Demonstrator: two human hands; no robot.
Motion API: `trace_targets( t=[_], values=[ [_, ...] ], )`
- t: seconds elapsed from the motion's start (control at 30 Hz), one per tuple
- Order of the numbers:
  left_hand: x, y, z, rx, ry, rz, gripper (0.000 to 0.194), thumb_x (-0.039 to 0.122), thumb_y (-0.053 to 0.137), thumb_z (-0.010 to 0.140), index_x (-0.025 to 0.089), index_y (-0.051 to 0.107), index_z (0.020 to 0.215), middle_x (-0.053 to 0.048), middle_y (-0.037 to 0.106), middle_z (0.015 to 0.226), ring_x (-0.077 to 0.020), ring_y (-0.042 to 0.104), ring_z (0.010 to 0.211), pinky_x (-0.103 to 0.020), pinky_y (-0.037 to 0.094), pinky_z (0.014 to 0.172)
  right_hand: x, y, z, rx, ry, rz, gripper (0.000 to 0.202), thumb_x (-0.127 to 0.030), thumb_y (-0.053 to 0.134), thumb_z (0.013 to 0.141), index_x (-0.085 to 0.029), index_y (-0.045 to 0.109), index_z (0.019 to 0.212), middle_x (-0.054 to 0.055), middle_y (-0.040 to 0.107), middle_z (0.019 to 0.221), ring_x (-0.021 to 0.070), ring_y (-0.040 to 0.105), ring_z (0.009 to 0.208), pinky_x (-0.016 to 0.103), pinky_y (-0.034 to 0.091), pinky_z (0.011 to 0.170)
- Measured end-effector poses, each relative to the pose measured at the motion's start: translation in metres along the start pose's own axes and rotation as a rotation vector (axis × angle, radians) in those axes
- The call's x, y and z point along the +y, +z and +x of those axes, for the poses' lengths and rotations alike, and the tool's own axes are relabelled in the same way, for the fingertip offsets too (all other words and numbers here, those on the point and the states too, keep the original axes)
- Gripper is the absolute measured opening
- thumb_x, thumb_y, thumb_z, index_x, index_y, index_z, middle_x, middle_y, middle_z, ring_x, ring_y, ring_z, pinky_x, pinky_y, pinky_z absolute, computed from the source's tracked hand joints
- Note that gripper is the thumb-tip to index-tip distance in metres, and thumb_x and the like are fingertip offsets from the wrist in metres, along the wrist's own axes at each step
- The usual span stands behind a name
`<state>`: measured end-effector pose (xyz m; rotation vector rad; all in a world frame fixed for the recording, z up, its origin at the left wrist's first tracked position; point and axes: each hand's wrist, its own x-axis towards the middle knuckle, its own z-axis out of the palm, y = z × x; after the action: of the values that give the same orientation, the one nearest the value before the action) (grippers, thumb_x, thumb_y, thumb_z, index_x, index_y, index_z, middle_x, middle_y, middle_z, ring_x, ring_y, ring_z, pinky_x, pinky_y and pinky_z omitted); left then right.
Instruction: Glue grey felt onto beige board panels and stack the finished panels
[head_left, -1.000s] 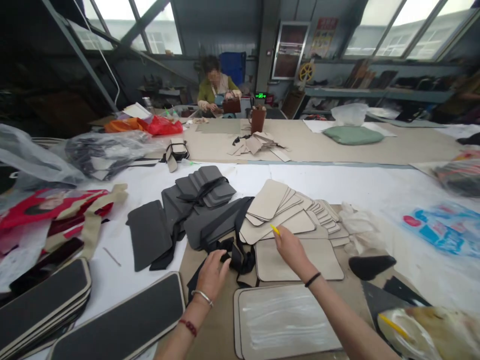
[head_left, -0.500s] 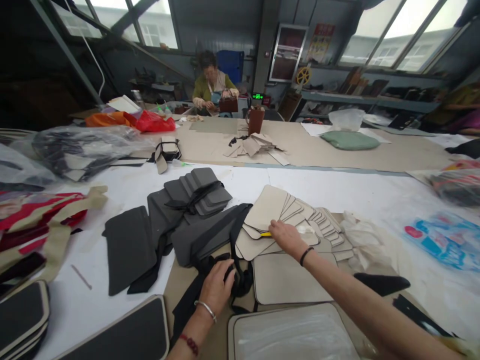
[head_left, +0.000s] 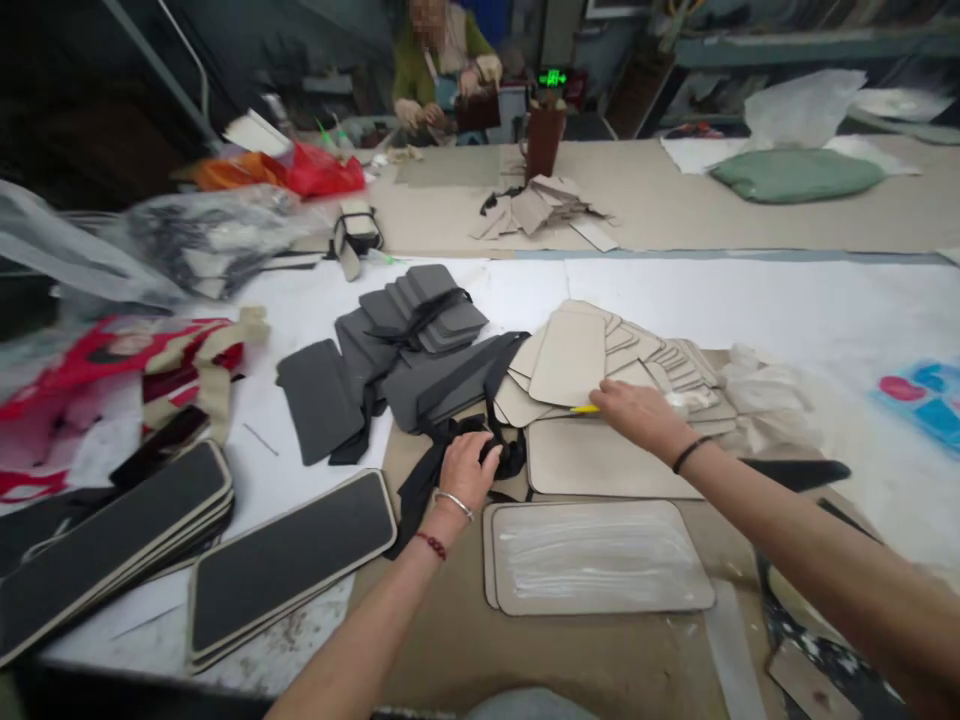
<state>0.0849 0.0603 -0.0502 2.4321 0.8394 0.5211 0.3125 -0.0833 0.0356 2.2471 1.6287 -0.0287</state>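
My left hand (head_left: 469, 468), with a silver bangle and a red bead bracelet, curls its fingers round a bunched black fabric strip (head_left: 511, 455). My right hand (head_left: 637, 412) is closed on a thin yellow-handled tool (head_left: 583, 408); its working end is hidden. Under and beyond that hand, cream panels with dark edges (head_left: 568, 352) lie fanned out. A larger cream panel (head_left: 607, 460) lies below them. Nearer me is a cream panel (head_left: 600, 555) streaked with a shiny whitish coating. Dark grey panels (head_left: 321, 400) with black strips across them spread to the left.
Stacked long black panels with cream edges (head_left: 292, 570) sit at front left, beside red and tan fabric (head_left: 199, 365). Crumpled translucent plastic (head_left: 765, 390) lies right of the fan. Across the table are cardboard scraps (head_left: 536, 210), a green bundle (head_left: 795, 175) and a seated person (head_left: 442, 70).
My view has tilted down, so more of the near table edge and the coated panel shows. Both hands stay by the same things. The fan's top panel now lies turned at another angle.
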Motion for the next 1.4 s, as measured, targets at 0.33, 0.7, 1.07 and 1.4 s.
trace_targets(
  t=[0.33,0.7,1.07,1.4],
  values=[
    [-0.095,-0.058,0.076,0.218,-0.553,0.290,0.050,0.032,0.062,0.074,0.008,0.046,0.114,-0.019,0.058,0.108,-0.0268,0.056,0.103,-0.038,0.045,0.085,-0.027,-0.012,-0.009,0.189,-0.038,0.119,0.015,-0.011,0.043,0.082,-0.019,0.055,0.087,0.004,0.059,0.081,0.0155,0.058,0.071,0.023,0.034,0.052],
    [-0.094,-0.082,0.086,-0.104,-0.385,0.551,0.021,0.029,0.043,0.084,0.018,0.058,0.093,-0.011,0.063,0.100,-0.0243,0.059,0.094,-0.033,0.045,0.073,-0.049,-0.029,-0.012,0.117,-0.035,0.213,0.016,-0.010,0.050,0.079,-0.020,0.058,0.088,0.003,0.062,0.083,0.0172,0.061,0.074,0.025,0.039,0.055],
    [-0.070,-0.106,0.089,-0.321,-0.316,0.743,0.051,0.035,0.022,0.090,0.010,0.067,0.094,-0.019,0.069,0.091,-0.0298,0.065,0.086,-0.040,0.049,0.069,-0.059,-0.046,-0.042,0.242,-0.059,0.260,0.014,-0.008,0.050,0.079,-0.019,0.059,0.083,0.002,0.061,0.079,0.0148,0.058,0.068,0.025,0.033,0.052],
    [-0.042,-0.117,0.077,-0.396,-0.140,0.880,0.048,0.036,0.030,0.089,0.012,0.071,0.086,-0.023,0.069,0.087,-0.0300,0.065,0.088,-0.042,0.046,0.072,-0.069,-0.080,-0.076,0.284,-0.089,0.288,0.015,-0.006,0.050,0.077,-0.018,0.058,0.082,0.002,0.061,0.080,0.0135,0.056,0.066,0.025,0.028,0.050]
  ],
)
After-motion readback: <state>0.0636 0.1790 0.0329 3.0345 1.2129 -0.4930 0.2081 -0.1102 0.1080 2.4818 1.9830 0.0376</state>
